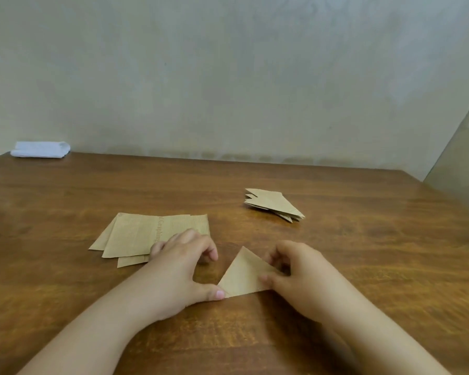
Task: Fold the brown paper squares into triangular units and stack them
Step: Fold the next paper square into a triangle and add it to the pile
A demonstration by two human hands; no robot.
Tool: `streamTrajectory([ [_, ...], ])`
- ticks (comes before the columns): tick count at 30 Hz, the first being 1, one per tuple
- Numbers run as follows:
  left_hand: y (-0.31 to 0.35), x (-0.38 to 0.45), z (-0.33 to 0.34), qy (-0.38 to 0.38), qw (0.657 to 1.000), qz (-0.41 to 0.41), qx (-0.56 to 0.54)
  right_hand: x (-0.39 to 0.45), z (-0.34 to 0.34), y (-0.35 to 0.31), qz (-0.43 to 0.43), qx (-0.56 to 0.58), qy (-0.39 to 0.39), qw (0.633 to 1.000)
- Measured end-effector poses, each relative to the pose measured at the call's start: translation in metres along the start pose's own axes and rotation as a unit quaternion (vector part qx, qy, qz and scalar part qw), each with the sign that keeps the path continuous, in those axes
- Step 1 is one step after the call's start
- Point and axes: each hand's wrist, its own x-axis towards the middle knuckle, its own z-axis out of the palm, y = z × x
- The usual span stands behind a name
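Observation:
A brown paper folded into a triangle (243,274) lies flat on the wooden table (363,253) in front of me. My left hand (182,269) presses its thumb tip on the triangle's lower left corner, with the other fingers loosely curled just above the table. My right hand (295,274) pinches the triangle's right corner between thumb and curled fingers. A pile of flat brown paper squares (136,236) with faint print lies to the left, partly under my left fingers. A stack of folded triangles (275,204) sits further back on the right.
A folded white cloth (39,149) rests at the table's far left corner. A plain wall (228,77) runs behind the table's back edge, and a second wall closes in on the right.

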Motion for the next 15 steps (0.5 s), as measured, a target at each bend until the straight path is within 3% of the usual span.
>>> streamTrajectory([
  [3, -0.007, 0.003, -0.006, 0.094, 0.994, -0.042, -0.039, 0.017, -0.021, 0.007, -0.024, 0.172, 0.121, 0.977],
  [6, -0.019, 0.007, -0.011, 0.183, 0.977, -0.11, -0.021, 0.054, -0.042, 0.015, -0.024, 0.229, 0.229, 0.946],
  [9, -0.03, 0.01, -0.01, 0.192, 0.967, -0.161, 0.038, 0.092, -0.045, 0.024, 0.001, 0.157, 0.267, 0.951],
  [12, -0.037, 0.013, -0.01, 0.166, 0.968, -0.176, 0.066, 0.12, -0.032, 0.037, 0.041, 0.031, 0.218, 0.975],
  [15, -0.039, 0.016, -0.012, 0.136, 0.975, -0.169, 0.047, 0.127, -0.02, 0.036, 0.084, -0.101, 0.209, 0.969],
])
